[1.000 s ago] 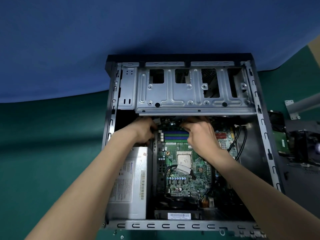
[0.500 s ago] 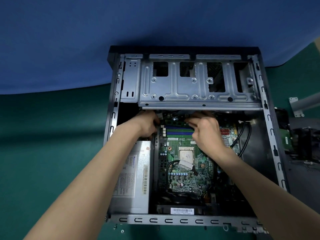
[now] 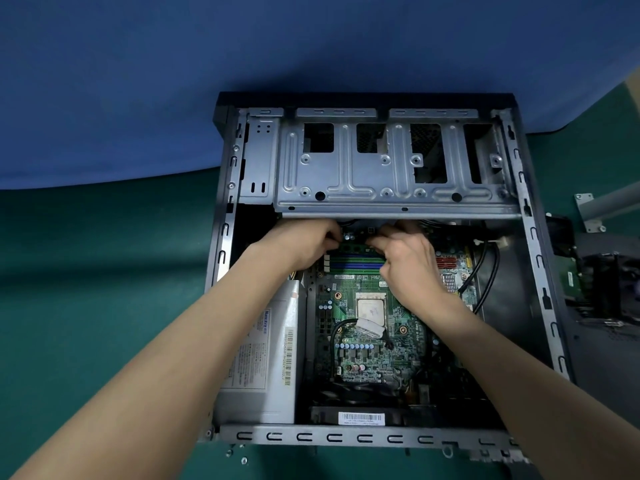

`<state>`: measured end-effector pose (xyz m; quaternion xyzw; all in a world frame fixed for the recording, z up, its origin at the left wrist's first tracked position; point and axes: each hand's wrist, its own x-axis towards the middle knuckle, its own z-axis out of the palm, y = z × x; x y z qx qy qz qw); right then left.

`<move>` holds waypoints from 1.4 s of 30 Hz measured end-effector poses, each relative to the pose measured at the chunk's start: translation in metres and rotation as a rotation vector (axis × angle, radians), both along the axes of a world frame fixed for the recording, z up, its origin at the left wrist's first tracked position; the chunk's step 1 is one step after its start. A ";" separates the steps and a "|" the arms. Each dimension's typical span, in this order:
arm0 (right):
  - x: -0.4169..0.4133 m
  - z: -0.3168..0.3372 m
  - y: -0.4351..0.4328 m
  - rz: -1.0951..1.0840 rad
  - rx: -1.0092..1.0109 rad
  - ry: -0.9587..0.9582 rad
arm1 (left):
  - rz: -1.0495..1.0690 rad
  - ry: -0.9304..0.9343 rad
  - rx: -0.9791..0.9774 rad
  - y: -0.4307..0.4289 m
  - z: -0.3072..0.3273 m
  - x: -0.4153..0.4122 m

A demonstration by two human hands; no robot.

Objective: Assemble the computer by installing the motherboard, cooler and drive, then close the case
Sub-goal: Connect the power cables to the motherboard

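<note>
The open computer case (image 3: 346,437) lies on its side. The green motherboard (image 3: 367,344) sits inside it, and the bare processor (image 3: 371,310) has no cooler on it. Both my hands reach to the board's far edge, just under the metal drive cage (image 3: 381,174). My left hand (image 3: 304,244) and my right hand (image 3: 408,261) have curled fingers. Each pinches one end of a thin dark green memory stick (image 3: 356,249), which stands beside the blue slots. The fingertips hide its ends.
A grey power supply (image 3: 263,358) fills the case's left side. Black cables (image 3: 485,268) run down the right of the board. Dark loose parts (image 3: 602,289) and a metal bracket (image 3: 606,206) lie on the green mat to the right. Small screws (image 3: 244,460) lie at the case's near edge.
Both hands have stayed at the far edge of the board and crept slightly further under the drive cage. My view has shifted a little, so the case sits higher in frame.
</note>
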<state>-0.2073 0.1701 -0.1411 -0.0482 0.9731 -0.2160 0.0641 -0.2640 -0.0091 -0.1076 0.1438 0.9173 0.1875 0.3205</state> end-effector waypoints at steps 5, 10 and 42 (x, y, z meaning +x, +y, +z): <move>-0.002 0.002 0.003 0.046 -0.012 -0.001 | -0.081 0.051 -0.051 0.003 0.003 -0.003; -0.001 0.003 0.003 0.064 -0.050 0.048 | -0.082 0.058 -0.040 0.003 0.004 -0.003; -0.002 0.000 -0.007 -0.021 -0.052 -0.024 | -0.230 0.206 -0.151 0.012 0.015 0.002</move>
